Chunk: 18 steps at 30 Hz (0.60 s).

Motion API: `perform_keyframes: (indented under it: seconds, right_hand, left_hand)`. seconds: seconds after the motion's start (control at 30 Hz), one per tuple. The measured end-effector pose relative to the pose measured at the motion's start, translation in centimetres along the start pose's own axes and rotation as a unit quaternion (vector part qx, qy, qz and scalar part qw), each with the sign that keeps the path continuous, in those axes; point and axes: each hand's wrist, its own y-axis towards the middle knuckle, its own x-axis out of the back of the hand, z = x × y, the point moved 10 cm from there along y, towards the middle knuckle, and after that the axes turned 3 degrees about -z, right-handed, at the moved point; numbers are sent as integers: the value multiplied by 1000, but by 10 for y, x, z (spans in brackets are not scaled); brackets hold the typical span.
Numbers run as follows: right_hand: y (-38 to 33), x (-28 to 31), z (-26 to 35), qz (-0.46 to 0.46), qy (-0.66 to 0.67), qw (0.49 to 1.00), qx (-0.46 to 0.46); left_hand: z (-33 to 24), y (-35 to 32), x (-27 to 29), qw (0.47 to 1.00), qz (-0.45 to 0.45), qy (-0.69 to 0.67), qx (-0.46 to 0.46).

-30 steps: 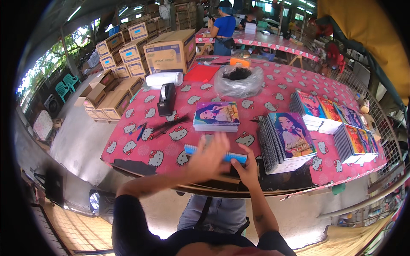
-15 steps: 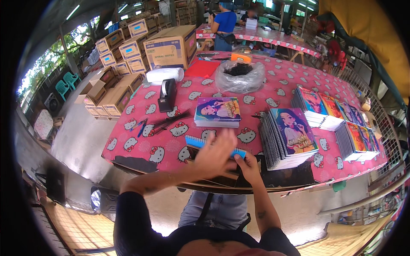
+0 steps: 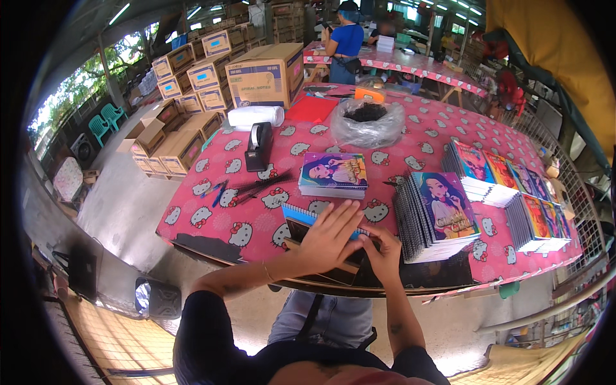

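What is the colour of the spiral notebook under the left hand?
The visible part of the spiral notebook is bright blue; head view.

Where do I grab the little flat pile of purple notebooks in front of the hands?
Hold the pile of notebooks by its left and right ends, probably from the near side: it lies flat, wider than deep, and tablecloth beside both ends leaves room.

Glossy paper notebook covers (image 3: pixel 446 204); crinkled plastic bag (image 3: pixel 367 131)

The notebook pile (image 3: pixel 446 215) blocks the hands (image 3: pixel 328 239) on the right; leftward, pink tabletop (image 3: pixel 262 219) leaves passing room.
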Motion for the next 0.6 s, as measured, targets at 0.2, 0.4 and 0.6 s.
perform_keyframes:
  seconds: [0.2, 0.4, 0.6]
  right_hand:
    - [10, 15, 5, 59, -27, 997, -43]
    - [29, 2, 5, 183, -35, 982, -42]
    - [31, -13, 17, 149, -95, 984, 2]
  left_hand:
    - [20, 12, 2, 994, 8, -109, 9]
    - [20, 13, 6, 993, -6, -115, 4]
    - [15, 11, 9, 996, -5, -93, 6]
